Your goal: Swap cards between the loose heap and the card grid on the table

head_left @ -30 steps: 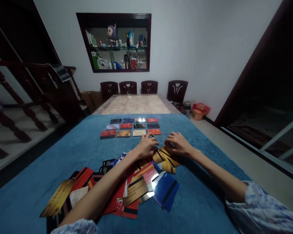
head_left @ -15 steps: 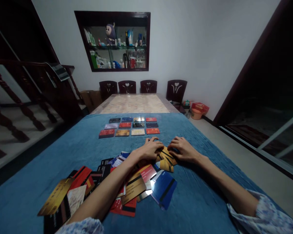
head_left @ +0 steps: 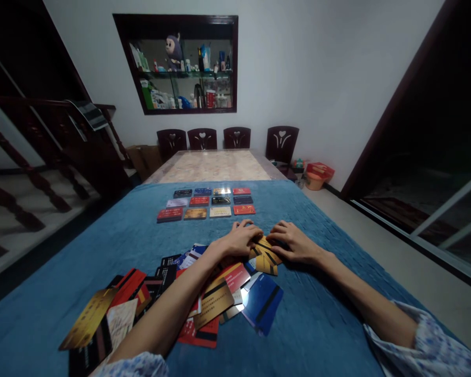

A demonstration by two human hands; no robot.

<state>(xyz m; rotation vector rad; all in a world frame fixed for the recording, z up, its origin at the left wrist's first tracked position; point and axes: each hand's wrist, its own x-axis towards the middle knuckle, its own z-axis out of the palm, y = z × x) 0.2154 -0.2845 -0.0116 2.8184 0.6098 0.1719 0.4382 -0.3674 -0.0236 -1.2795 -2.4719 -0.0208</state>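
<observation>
A loose heap of plastic cards lies on the blue cloth close to me. At the heap's far end my left hand and my right hand rest side by side on a few gold cards, fingers curled down onto them. Whether either hand grips a card is hidden by the fingers. Farther off, several cards lie face up in three neat rows.
Beyond the cloth the bare marble table top runs to several dark chairs at the wall. A wall niche holds bottles and a toy. Stair railing stands left, an orange basin on the floor right.
Both hands drew back a little from the card rows toward me and now sit lower on the gold cards. The camera tilted slightly.
</observation>
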